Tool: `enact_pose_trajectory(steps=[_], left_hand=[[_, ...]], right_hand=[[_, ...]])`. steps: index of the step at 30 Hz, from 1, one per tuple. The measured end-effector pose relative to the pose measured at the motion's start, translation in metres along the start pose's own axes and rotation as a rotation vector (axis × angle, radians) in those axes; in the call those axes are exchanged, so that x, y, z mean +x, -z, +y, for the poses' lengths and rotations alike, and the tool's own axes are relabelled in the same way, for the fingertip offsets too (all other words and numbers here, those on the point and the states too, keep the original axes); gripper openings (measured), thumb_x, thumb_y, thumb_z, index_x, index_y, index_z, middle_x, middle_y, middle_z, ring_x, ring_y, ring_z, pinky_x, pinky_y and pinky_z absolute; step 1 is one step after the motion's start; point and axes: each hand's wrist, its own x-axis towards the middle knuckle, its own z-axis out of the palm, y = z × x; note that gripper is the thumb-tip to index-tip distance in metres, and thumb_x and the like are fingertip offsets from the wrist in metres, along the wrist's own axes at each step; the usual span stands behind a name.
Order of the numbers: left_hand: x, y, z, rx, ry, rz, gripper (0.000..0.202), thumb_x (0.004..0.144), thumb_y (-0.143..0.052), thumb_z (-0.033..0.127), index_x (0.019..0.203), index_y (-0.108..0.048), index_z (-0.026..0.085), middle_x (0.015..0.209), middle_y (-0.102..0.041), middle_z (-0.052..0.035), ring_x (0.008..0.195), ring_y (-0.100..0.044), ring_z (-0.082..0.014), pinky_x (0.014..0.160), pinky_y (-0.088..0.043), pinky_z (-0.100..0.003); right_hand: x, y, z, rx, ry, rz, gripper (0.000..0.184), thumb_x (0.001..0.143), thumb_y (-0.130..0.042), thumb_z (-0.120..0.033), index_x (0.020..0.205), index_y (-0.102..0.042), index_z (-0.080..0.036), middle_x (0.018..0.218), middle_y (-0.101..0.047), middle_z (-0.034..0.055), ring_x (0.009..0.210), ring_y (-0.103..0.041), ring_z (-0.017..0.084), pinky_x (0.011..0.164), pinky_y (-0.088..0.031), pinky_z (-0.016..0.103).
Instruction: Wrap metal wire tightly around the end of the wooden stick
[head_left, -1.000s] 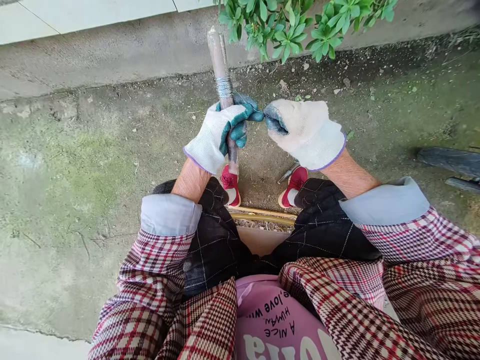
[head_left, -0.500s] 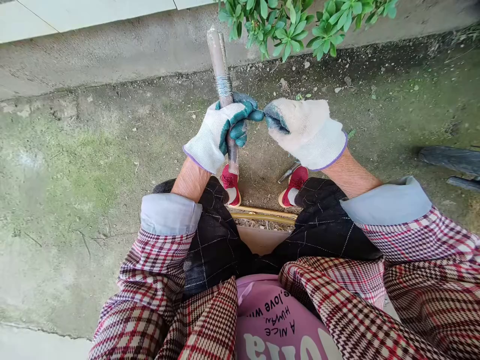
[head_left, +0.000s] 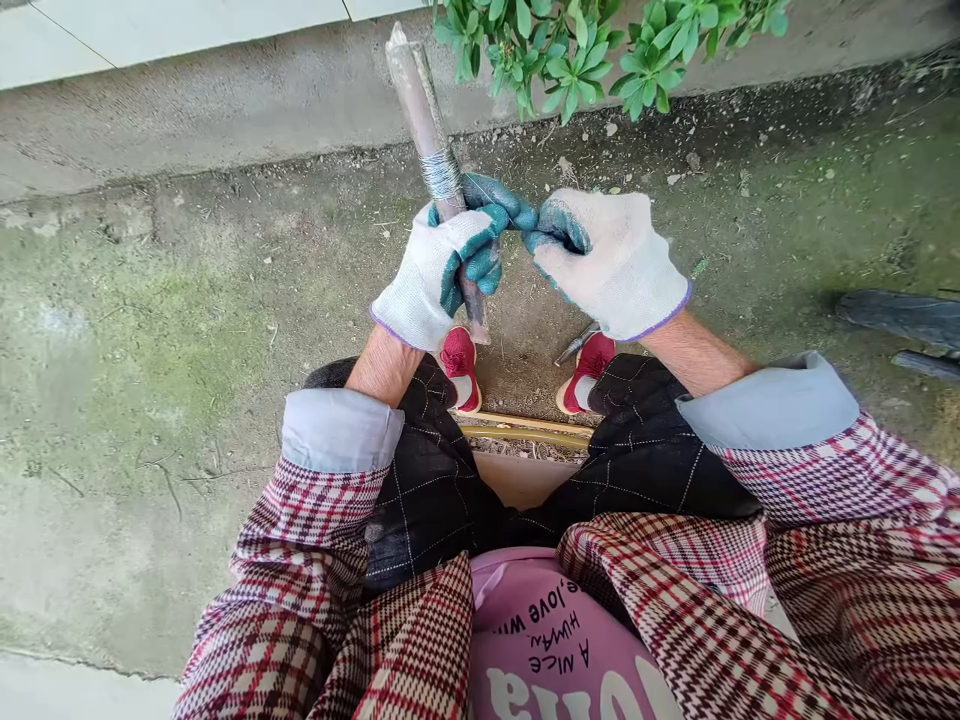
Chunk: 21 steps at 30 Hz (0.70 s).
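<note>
My left hand point(head_left: 442, 255), in a white glove with a green-coated palm, is closed round a brown wooden stick point(head_left: 411, 95). The stick looks like two lengths side by side at its upper end and leans to the left. Thin silvery wire point(head_left: 441, 175) is wound in several turns round it, just above my left hand. My right hand point(head_left: 600, 255), in a matching glove, is closed in a pinch, its fingertips touching my left fingertips. A thin strand runs from the winding toward this pinch; its end is hidden in the fingers.
Pliers-like metal tool point(head_left: 576, 343) lies on the bare soil by my right red shoe point(head_left: 595, 355). A leafy green plant point(head_left: 570, 60) overhangs a low concrete wall point(head_left: 225, 100) ahead. A dark object point(head_left: 900, 318) lies at the far right. A yellowish tube point(head_left: 525, 435) lies between my legs.
The stick has tilted further left at its top, its lower end swinging right. My right hand has turned slightly and moved a little left, closer against my left fingertips.
</note>
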Motion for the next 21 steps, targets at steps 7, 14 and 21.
enact_pose_trajectory(steps=[7, 14, 21], left_hand=[[-0.002, -0.007, -0.003, 0.011, 0.031, 0.036, 0.008, 0.063, -0.077, 0.029, 0.069, -0.072, 0.029, 0.055, -0.05, 0.0039, 0.044, -0.016, -0.0073, 0.036, -0.028, -0.027], [-0.005, -0.006, 0.003, 0.014, 0.075, 0.024, 0.016, 0.064, -0.082, 0.023, 0.075, -0.071, 0.025, 0.061, -0.053, 0.0052, 0.046, -0.024, -0.0054, 0.041, -0.03, -0.026], [-0.003, -0.005, 0.01, -0.032, 0.08, 0.076, 0.009, 0.07, -0.074, 0.02, 0.074, -0.07, 0.026, 0.074, -0.073, 0.0029, 0.048, -0.019, -0.0068, 0.043, -0.025, -0.026]], right_hand=[[0.004, -0.009, 0.001, 0.561, -0.349, -0.014, 0.02, 0.083, -0.066, -0.048, 0.07, -0.059, -0.035, 0.07, -0.067, 0.0048, 0.068, -0.063, 0.029, 0.06, -0.053, 0.045], [0.005, -0.019, 0.009, 0.797, -0.376, -0.05, 0.019, 0.076, -0.073, -0.048, 0.07, -0.064, -0.032, 0.063, -0.062, 0.0009, 0.054, -0.043, 0.019, 0.05, -0.039, 0.036], [0.002, -0.008, 0.005, 0.742, -0.361, -0.13, 0.025, 0.079, -0.076, -0.055, 0.09, -0.077, -0.033, 0.076, -0.075, 0.0041, 0.062, -0.059, 0.024, 0.057, -0.047, 0.041]])
